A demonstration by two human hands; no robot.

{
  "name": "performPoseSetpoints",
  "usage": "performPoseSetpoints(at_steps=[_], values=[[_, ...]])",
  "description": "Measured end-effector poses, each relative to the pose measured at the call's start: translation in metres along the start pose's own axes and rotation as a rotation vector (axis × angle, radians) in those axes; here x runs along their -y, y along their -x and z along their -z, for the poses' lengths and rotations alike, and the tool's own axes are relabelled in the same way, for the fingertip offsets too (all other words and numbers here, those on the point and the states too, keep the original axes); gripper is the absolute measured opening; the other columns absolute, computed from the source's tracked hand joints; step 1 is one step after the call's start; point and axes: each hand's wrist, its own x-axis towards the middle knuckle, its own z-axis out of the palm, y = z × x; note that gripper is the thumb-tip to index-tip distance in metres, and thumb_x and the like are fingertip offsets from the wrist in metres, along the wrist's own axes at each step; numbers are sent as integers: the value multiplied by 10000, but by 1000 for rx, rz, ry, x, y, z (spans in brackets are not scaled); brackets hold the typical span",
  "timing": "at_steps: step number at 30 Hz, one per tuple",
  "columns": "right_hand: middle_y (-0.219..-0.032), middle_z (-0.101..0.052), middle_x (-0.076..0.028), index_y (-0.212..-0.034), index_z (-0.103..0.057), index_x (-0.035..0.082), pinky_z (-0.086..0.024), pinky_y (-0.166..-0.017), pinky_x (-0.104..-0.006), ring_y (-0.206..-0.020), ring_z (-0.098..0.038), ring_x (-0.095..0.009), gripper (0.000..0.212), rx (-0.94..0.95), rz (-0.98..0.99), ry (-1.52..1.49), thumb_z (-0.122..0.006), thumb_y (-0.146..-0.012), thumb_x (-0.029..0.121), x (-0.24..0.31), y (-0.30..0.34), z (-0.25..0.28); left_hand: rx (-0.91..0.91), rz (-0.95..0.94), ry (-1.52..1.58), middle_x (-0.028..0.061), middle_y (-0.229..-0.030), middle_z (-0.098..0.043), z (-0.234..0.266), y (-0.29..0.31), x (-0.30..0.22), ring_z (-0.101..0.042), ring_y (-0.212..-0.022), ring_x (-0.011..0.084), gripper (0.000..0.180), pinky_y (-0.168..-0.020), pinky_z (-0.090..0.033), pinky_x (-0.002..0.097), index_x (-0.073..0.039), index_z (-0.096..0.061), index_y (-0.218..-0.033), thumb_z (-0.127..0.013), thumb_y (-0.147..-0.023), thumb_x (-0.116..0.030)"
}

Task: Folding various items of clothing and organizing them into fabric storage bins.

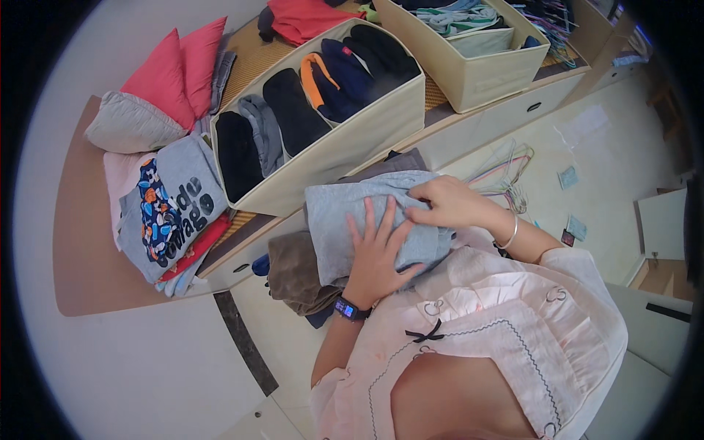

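A light grey folded garment [330, 220] lies in front of me on top of other folded clothes. My left hand [378, 253], a dark watch on its wrist, rests flat on it with fingers spread. At the garment's far right part, my right hand [444, 204] has its thumb and fingers drawn together on the cloth, pinching a fold. Brown folded clothes [293, 268] stick out beneath on the left, and a dark grey piece [389, 165] shows behind. What supports this pile is hidden.
Beyond the pile, a cream fabric box [367, 136] holds rolled clothes on a wooden platform; a second box [499, 77] stands farther right. At left are stacked shirts [198, 172] and red pillows [158, 81]. Hangers [513, 172] lie on the floor at right.
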Motion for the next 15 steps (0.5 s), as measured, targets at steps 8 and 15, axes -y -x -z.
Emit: performPoseSetpoints(at_steps=[8, 15], values=[[-895, -605, -106, -1112, -559, 25, -453, -748, -255, -858, -577, -153, 392, 86, 205, -1233, -619, -842, 304, 12, -4, 17, -661, 320, 551, 164, -1220, -529, 20, 12, 38, -520, -1118, 300, 482, -974, -381, 389, -42, -476, -1223, -622, -796, -211], [-986, -523, -97, -1032, -576, 44, -449, -748, -301, -888, -533, -217, 469, -342, -106, -284, -744, -706, 335, -41, 6, -8, -1162, 431, 1538, 134, -1309, -478, 154, 48, 83, -437, -1214, 296, 548, -1025, -335, 441, -43, -410, -1309, -478, -892, -392]])
